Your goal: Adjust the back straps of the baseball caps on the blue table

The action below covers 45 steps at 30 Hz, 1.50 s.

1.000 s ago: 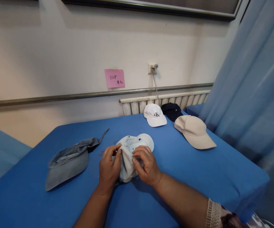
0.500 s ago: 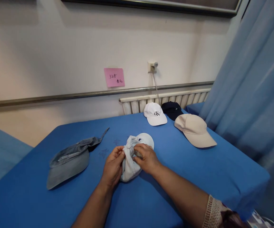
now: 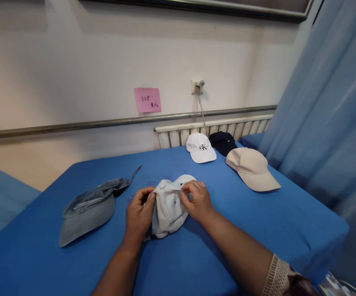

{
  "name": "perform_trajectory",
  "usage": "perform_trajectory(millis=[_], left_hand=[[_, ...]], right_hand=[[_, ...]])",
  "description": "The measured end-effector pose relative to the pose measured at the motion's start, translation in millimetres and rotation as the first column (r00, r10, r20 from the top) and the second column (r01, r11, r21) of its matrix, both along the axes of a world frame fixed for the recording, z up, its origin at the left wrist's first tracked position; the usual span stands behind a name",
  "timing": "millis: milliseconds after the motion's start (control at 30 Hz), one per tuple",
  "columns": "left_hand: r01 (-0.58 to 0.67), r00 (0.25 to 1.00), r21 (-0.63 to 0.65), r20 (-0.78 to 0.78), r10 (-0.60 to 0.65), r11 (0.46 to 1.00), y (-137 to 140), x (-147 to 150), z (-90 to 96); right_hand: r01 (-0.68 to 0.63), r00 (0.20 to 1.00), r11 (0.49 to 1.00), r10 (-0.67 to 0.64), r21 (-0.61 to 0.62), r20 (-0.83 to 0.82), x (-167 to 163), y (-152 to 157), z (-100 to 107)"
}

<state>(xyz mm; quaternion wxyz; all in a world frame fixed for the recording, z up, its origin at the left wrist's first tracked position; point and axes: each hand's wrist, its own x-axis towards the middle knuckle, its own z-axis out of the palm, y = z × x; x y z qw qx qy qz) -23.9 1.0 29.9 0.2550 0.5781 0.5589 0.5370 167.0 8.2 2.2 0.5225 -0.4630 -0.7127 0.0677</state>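
Observation:
A pale blue-white baseball cap [image 3: 170, 209] rests on the blue-covered table between my hands, its brim pointing away to the upper right. My left hand [image 3: 140, 211] pinches the left side of the crown between thumb and fingers. On the other side, my right hand [image 3: 198, 200] pinches the crown fabric near the brim. Between the two grips the cloth is drawn out, and part of the brim is hidden behind my right fingers. To the left of my hands lies a grey-blue cap [image 3: 88, 209], tilted, with its strap trailing toward the wall.
A white cap [image 3: 201, 148] with black letters, a dark navy cap [image 3: 223, 142] and a beige cap [image 3: 252, 168] sit at the back right. Behind the table [image 3: 227, 246] are a radiator [image 3: 178, 137] and a metal rail [image 3: 110, 122]. A blue curtain [image 3: 316, 115] hangs on the right.
My hands have moved apart, spreading the pale cap's crown wider. My left hand shifted left, and my right fingers came off the crown's middle to its right side.

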Motion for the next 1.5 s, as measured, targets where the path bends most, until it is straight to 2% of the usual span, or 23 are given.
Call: perform_trajectory(millis=[100, 167, 267, 433, 533, 667, 833, 967, 1100, 1267, 1367, 1500], left_hand=[[-0.062, 0.946, 0.129, -0.31, 0.1, 0.99, 0.0, -6.8, 2.7], [-0.062, 0.923, 0.155, -0.367, 0.116, 0.986, -0.2, -8.9, 3.9], [-0.04, 0.932, 0.177, -0.348, 0.101, 0.983, -0.9, -9.8, 4.9], [0.093, 0.923, 0.208, -0.385, -0.005, 0.974, -2.1, -9.0, 5.2], [0.059, 0.931, 0.234, -0.364, 0.031, 0.97, -0.9, -9.3, 3.8], [-0.028, 0.944, 0.219, -0.314, 0.098, 0.975, 0.6, -12.3, 1.8], [0.077, 0.923, 0.162, -0.386, -0.009, 0.984, -2.9, -11.4, 4.5], [0.069, 0.899, 0.143, -0.438, 0.0, 0.987, -6.2, -6.0, 7.7], [0.075, 0.907, 0.144, -0.422, -0.007, 0.987, -5.3, -4.1, 6.7], [0.047, 0.908, 0.161, -0.418, 0.025, 0.986, -2.2, -6.4, 4.5], [-0.006, 0.916, 0.155, -0.395, 0.068, 0.988, -1.4, -7.4, 5.3], [0.003, 0.934, 0.122, -0.355, 0.04, 0.993, -1.6, -7.0, 6.0]], right_hand=[[-0.061, 0.998, 0.993, 0.062, 0.096, -0.004, 4.9, -5.3, 7.0], [-0.088, 0.996, 0.99, 0.086, 0.108, 0.026, 4.2, -6.8, 6.7], [-0.082, 0.996, 0.989, 0.078, 0.123, 0.038, -0.6, -6.2, 1.8], [-0.095, 0.995, 0.984, 0.09, 0.15, 0.038, -7.7, -7.1, -3.5], [-0.094, 0.995, 0.988, 0.095, 0.123, -0.001, -6.0, -7.6, -2.9], [-0.059, 0.997, 0.998, 0.059, -0.006, -0.056, 7.5, -0.6, -2.3], [-0.157, 0.977, 0.957, 0.186, -0.243, 0.102, 26.2, 11.3, -7.1], [-0.098, 0.964, 0.934, 0.174, -0.342, 0.199, 26.9, 15.4, -12.0], [-0.014, 0.939, 0.946, 0.124, -0.323, 0.322, 20.9, 15.2, -9.7], [0.015, 0.865, 0.98, 0.087, -0.198, 0.493, 19.0, 14.2, -4.9], [0.017, 0.908, 0.984, 0.058, -0.175, 0.414, 21.8, 17.8, -10.2], [-0.003, 0.99, 0.978, 0.032, -0.207, 0.137, 24.2, 22.9, -19.5]])
